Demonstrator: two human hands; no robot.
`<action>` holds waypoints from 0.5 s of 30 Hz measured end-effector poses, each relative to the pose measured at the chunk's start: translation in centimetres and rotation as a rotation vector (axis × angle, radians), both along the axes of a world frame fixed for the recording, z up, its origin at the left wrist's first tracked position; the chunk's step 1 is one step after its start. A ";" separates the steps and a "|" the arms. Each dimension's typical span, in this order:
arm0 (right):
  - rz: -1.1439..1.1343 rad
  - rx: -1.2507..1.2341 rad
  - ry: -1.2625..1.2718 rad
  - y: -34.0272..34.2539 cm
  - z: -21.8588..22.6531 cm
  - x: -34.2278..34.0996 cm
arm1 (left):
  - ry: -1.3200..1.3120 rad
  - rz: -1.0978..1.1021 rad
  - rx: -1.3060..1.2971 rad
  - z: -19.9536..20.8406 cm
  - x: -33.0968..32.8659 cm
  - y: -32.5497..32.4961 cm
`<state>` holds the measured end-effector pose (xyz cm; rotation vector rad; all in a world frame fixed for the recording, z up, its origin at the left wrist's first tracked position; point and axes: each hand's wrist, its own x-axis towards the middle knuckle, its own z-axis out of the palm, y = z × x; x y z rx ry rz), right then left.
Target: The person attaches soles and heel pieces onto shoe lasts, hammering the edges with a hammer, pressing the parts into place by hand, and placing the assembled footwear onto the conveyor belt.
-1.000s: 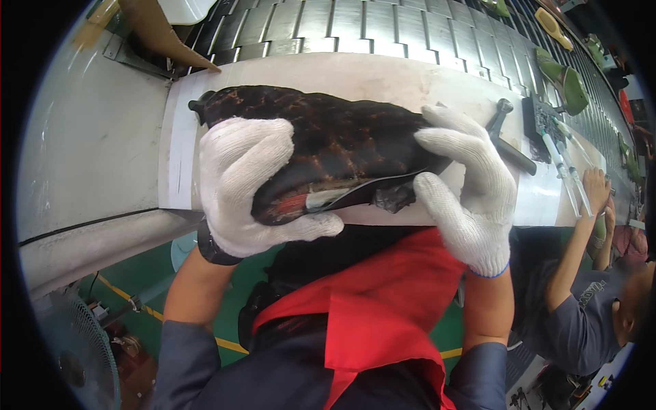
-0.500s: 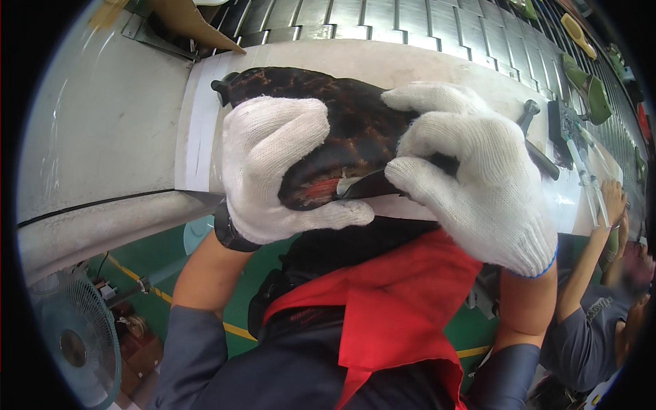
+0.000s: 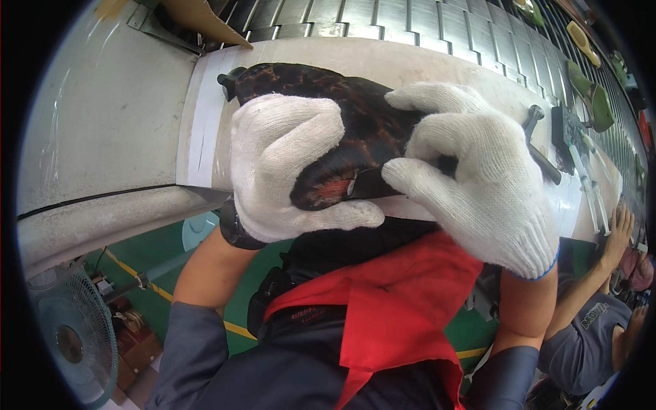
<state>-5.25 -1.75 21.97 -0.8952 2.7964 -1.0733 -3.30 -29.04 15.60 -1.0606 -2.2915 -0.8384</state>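
A dark brown and black mottled leather shoe upper (image 3: 369, 126) lies over the pale bench edge, gripped from both ends. My left hand (image 3: 280, 160), in a white knitted glove, wraps its left part, with the thumb stretched along the near edge. Beside that thumb a reddish patch (image 3: 333, 190) shows at the shoe's near end. Similarly gloved, my right hand (image 3: 485, 167) pinches the dark flap on the right, thumb below and curled fingers above. Whatever lies inside the right hand's grip is mostly hidden. A dark knob (image 3: 230, 82) sticks out at the far left end.
Beyond the bench runs a metal slat conveyor (image 3: 410, 17) carrying a green shoe last (image 3: 600, 108). A hammer (image 3: 543, 164) and syringes (image 3: 588, 191) lie to my right, near a co-worker's hand (image 3: 619, 232). Cardboard (image 3: 205, 24) stands back left; a fan (image 3: 68, 342) stands below left.
My left hand and the shoe upper have shifted slightly right. The pale lining and flap edge near the reddish patch show less now. The co-worker's arm at right has moved.
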 end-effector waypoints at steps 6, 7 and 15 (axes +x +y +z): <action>-0.061 0.022 0.013 0.0 0.3 1.5 | 0.144 0.073 0.016 0.1 0.4 2.2; -0.055 0.029 -0.004 0.0 -0.5 1.2 | 0.175 0.135 -0.001 -0.8 1.0 2.5; -0.138 -0.017 0.524 7.5 -7.0 4.3 | -0.022 -0.012 -0.140 -1.4 2.5 2.9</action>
